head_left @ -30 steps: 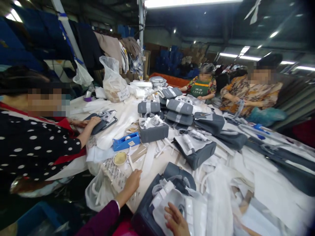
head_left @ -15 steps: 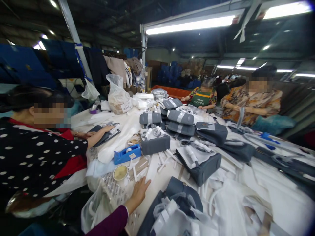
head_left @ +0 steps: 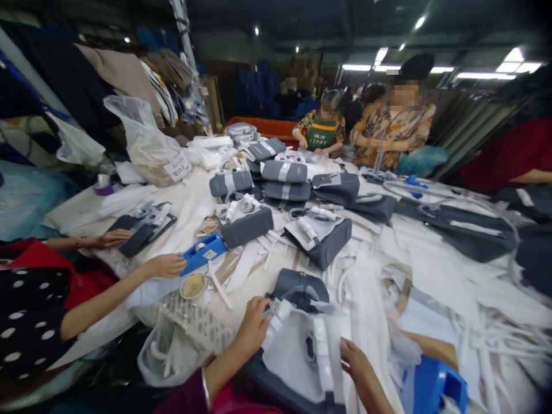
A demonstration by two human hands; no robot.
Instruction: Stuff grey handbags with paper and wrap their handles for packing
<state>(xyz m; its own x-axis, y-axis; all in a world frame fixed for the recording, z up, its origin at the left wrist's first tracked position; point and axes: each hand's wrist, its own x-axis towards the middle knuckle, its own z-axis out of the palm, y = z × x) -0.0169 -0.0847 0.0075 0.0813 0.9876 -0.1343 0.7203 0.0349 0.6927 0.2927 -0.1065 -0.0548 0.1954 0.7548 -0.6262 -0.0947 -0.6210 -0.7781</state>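
The left hand point(head_left: 250, 328), fingers bent, meets one of two white-wrapped handle sections point(head_left: 278, 322) on one dark grey handbag point(head_left: 297, 284); the right hand point(head_left: 360, 368), half-curled, is at its white sheet point(head_left: 282, 359)'s right edge. I cannot tell whether either grips. The bag lies before the wearer, flap pointing away, long axis unclear. Beyond, one co-worker's hand point(head_left: 166, 265) touches one blue tape dispenser point(head_left: 204, 254).

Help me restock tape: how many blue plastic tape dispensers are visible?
2, apparently: one blue plastic tape dispenser left of centre, at a co-worker's fingers; another, cut off, lower right. A small blue object farther back is unclear; more may be hidden.
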